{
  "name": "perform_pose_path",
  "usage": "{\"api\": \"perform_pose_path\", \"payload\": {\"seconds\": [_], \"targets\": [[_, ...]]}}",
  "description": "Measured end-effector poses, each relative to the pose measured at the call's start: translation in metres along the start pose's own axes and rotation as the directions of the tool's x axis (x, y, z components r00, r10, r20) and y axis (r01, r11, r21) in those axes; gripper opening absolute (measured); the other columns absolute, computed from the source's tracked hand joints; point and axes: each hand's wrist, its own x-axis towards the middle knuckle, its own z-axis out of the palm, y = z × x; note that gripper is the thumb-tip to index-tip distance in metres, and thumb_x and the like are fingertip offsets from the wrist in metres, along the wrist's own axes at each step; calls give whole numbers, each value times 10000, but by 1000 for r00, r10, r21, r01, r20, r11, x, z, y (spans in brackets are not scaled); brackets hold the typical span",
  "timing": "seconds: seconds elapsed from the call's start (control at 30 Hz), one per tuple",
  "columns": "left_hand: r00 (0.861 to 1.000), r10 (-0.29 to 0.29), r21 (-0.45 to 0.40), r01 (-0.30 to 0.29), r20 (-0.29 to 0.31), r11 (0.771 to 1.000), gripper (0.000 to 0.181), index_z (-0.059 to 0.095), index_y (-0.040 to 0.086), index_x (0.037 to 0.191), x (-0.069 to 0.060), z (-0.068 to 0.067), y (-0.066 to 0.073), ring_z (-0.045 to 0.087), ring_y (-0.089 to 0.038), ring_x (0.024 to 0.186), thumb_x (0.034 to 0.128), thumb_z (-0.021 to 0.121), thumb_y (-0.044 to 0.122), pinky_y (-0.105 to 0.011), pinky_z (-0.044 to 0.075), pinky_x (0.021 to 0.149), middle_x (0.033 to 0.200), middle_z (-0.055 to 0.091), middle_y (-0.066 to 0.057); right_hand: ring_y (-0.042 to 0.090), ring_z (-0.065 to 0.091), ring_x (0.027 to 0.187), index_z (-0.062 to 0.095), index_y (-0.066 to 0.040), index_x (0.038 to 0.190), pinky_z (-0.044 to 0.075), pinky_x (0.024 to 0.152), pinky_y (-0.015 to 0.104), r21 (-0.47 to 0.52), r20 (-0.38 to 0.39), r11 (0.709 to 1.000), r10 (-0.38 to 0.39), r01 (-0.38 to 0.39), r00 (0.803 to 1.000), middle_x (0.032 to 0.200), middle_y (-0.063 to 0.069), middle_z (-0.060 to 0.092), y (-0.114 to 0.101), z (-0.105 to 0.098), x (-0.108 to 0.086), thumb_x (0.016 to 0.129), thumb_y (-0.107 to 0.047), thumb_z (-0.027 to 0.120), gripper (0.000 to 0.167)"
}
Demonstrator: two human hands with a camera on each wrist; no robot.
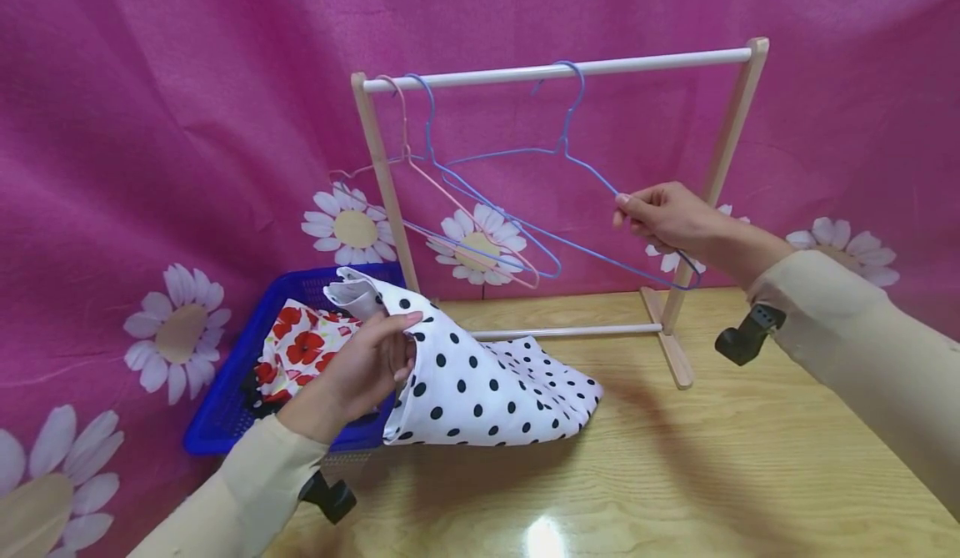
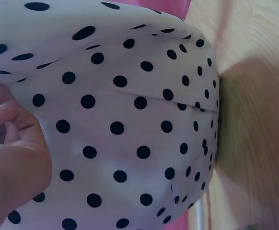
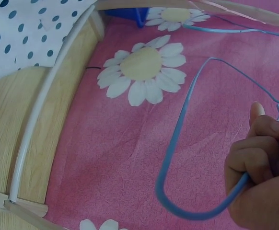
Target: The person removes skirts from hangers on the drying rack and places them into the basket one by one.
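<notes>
My left hand (image 1: 367, 366) grips one end of a white cloth with black polka dots (image 1: 480, 391); the cloth's far end droops onto the table to the right. In the left wrist view the dotted cloth (image 2: 115, 129) fills most of the picture, with curled fingers of the left hand (image 2: 19, 129) at its edge. My right hand (image 1: 671, 220) holds the right shoulder of a blue hanger (image 1: 592, 173), whose hook is over the rack's white rail. The right wrist view shows the right hand's (image 3: 259, 158) fingers curled round the blue wire hanger (image 3: 166, 167).
A wooden rack (image 1: 731, 141) with a white top rail (image 1: 667, 62) stands on the wooden table (image 1: 750, 458). A pink hanger (image 1: 442, 193) and another blue hanger (image 1: 480, 195) hang at its left end. A blue basket (image 1: 206, 416) at left holds red-flowered fabric (image 1: 303, 345). Behind is a pink daisy-print curtain (image 1: 225, 82).
</notes>
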Motion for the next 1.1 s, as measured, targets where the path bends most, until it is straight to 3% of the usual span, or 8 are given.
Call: {"api": "perform_pose_path", "payload": {"seconds": [0.3, 0.53, 0.67, 0.83, 0.97, 1.1], "targets": [[996, 81, -81, -78, 30, 994, 133, 490, 198, 979, 1, 1, 12, 561, -18, 559, 1083, 418, 238, -138, 424, 489, 700, 639, 106, 40, 300, 479, 639, -218, 796, 243, 448, 203, 9, 3, 1000, -6, 6, 1000, 590, -86, 410, 0, 1, 2, 1096, -299, 417, 382], [991, 136, -155, -133, 13, 979, 154, 504, 191, 969, 2, 1, 24, 545, -28, 571, 1082, 399, 192, -143, 399, 489, 732, 652, 95, 42, 304, 477, 644, -214, 791, 256, 443, 205, 12, -1, 1000, -20, 20, 1000, 579, -92, 395, -1, 4, 2, 1095, -286, 426, 381], [987, 156, -214, -157, -26, 964, 88, 495, 184, 984, 2, 2, 30, 530, -47, 559, 1067, 470, 203, -145, 403, 485, 762, 667, 76, 45, 321, 472, 646, -215, 795, 262, 444, 206, 10, -1, 1000, -16, 16, 1000, 580, -91, 408, -3, 5, 2, 1095, -296, 426, 381], [981, 150, -225, -175, -124, 959, 62, 528, 202, 983, 2, 4, 38, 498, -59, 577, 1035, 553, 224, -146, 381, 487, 789, 670, 68, 49, 309, 458, 649, -211, 793, 239, 440, 213, 14, 2, 1000, -5, 5, 1000, 572, -91, 407, -4, 6, 4, 1094, -300, 428, 383], [974, 139, -220, -178, -180, 959, 123, 571, 218, 977, 1, 6, 43, 572, -50, 667, 1055, 479, 198, -160, 457, 604, 835, 692, 82, 52, 300, 452, 649, -209, 789, 220, 440, 220, 21, 5, 1000, 2, -2, 1000, 565, -89, 405, -5, 7, 5, 1093, -297, 432, 384], [971, 150, -221, -190, -185, 957, 216, 592, 230, 973, -2, 8, 49, 663, -36, 818, 1070, 404, 186, -180, 529, 788, 879, 719, 96, 52, 298, 453, 650, -211, 787, 210, 441, 221, 29, 10, 1000, 7, -7, 1000, 564, -90, 404, -5, 8, 6, 1090, -308, 441, 381]]}}
